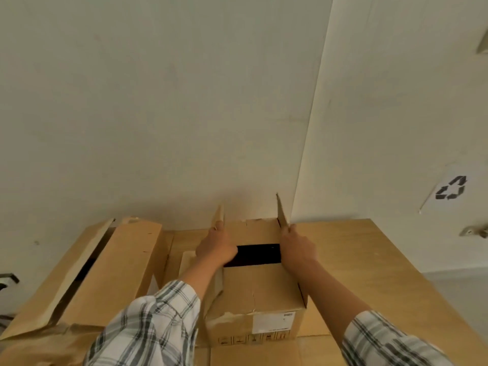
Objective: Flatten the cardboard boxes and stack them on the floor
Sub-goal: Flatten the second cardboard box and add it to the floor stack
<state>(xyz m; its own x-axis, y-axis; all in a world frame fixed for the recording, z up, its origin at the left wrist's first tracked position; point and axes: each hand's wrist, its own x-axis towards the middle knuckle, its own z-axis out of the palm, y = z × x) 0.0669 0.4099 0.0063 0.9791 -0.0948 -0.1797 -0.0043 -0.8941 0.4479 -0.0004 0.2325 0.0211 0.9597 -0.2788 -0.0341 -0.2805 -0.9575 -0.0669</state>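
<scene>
A brown cardboard box [260, 294] stands in the lower middle, its top partly open with a dark gap between the long flaps. My left hand [217, 247] grips the left side flap [219, 216], which stands upright. On the other side my right hand [298, 248] grips the right side flap [282, 212], also raised. A white label and handling symbols show on the box's near face. It rests on larger flat cardboard [340, 249].
A long, torn cardboard box [105, 273] lies to the left, its top split open. A wide cardboard surface [369, 273] spreads to the right. White walls meet in a corner behind; a recycling sign [451, 188] hangs on the right wall.
</scene>
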